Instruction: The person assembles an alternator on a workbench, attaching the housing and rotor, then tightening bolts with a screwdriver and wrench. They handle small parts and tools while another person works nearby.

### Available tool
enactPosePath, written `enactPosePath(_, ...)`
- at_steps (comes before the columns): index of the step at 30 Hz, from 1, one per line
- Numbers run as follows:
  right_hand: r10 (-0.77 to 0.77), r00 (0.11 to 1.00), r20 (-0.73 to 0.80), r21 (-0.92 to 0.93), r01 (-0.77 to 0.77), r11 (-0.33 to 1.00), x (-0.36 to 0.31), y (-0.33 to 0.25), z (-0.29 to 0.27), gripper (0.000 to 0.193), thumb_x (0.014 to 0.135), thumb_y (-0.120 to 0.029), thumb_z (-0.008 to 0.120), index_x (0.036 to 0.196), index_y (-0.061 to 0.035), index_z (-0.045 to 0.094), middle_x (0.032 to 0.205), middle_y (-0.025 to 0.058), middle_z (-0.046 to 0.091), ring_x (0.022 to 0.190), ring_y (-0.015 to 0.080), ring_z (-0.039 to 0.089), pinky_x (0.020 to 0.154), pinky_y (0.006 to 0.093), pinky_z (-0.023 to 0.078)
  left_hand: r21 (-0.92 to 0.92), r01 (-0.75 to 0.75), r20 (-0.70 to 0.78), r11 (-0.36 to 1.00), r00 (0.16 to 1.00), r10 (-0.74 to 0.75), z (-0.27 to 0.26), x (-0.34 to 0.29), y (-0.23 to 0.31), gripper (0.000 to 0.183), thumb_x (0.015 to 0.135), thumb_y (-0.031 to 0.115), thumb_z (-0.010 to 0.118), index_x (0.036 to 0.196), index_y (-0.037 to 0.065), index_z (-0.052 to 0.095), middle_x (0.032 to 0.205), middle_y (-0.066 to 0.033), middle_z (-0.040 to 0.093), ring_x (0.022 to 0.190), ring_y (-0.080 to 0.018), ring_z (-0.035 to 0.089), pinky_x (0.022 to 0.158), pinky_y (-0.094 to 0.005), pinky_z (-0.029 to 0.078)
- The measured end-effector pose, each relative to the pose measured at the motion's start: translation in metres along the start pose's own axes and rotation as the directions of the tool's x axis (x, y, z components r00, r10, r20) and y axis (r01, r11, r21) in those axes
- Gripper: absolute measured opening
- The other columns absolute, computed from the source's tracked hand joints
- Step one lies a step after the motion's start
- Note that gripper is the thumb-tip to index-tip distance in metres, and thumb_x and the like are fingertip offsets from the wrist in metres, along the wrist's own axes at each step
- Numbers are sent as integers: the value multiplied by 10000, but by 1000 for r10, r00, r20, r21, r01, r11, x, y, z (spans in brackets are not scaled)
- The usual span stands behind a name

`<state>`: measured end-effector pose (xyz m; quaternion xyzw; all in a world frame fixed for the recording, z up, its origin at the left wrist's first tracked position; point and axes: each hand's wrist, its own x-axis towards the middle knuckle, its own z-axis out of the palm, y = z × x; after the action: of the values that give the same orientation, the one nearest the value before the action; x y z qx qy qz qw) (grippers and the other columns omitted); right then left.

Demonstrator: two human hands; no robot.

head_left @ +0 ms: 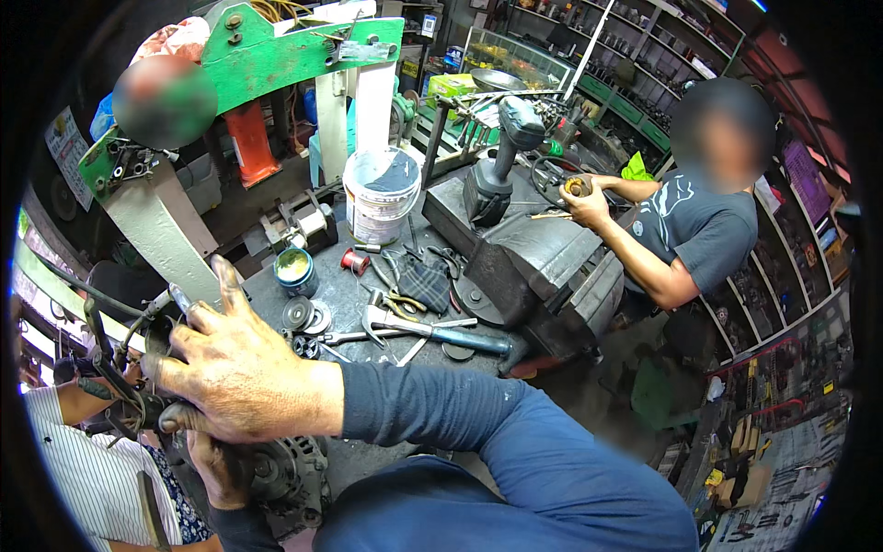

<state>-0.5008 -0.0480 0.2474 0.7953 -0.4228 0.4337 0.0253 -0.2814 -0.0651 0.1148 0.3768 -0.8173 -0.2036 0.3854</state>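
Note:
At the left, my right hand [244, 373] is bent round a dark part, its index finger pointing up. A shiny metal piece [179, 296] shows by its fingers; what it grips is mostly hidden. Below it, my left hand [221, 471] is partly covered by the right one, with its fingers out of sight. Beside the left hand lies an alternator [299, 474] with a finned metal housing. Dark cables [106, 345] run close to my fingers. On the bench [386, 451] behind my right forearm lie a hammer [437, 335] and a wrench [354, 337].
A white bucket [372, 216], blue tin [294, 281], red wire spool [354, 261] and dark cloth [425, 283] stand or lie on the bench. A cordless power tool [497, 170] rests beyond. At right, another person [694, 230] holds a round part [578, 187]; a striped-clothed person [92, 478] is at left.

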Motion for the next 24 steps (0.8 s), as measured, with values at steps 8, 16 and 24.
enactPosePath(8,10,996,87,87,-18,996,-1,6,-3,453,836,-291,757,1257,-136,688,1215,166,652,1203,423,577,1123,776,234,104,-53,-105,993,992,64,-3,5,12,331,1056,170,530,1248,-95,580,1141,-206,697,1001,-369,685,943,-444,511)
enactPosePath(16,-61,990,130,176,38,984,-7,7,3,405,781,-232,741,1135,-54,658,1112,207,689,1132,399,637,1110,809,240,-393,309,-188,866,895,-404,-34,-51,46,383,1031,194,594,1319,-57,581,1284,-156,625,1205,-266,580,1108,-402,423)
enactPosePath(24,-292,939,180,105,277,955,9,8,-17,438,715,-279,762,1045,-19,638,1074,184,660,1000,350,676,906,592,518,-317,594,-110,739,751,-651,-23,-152,25,383,1014,196,625,1301,-57,612,1297,-155,628,1191,-283,577,1063,-396,454)
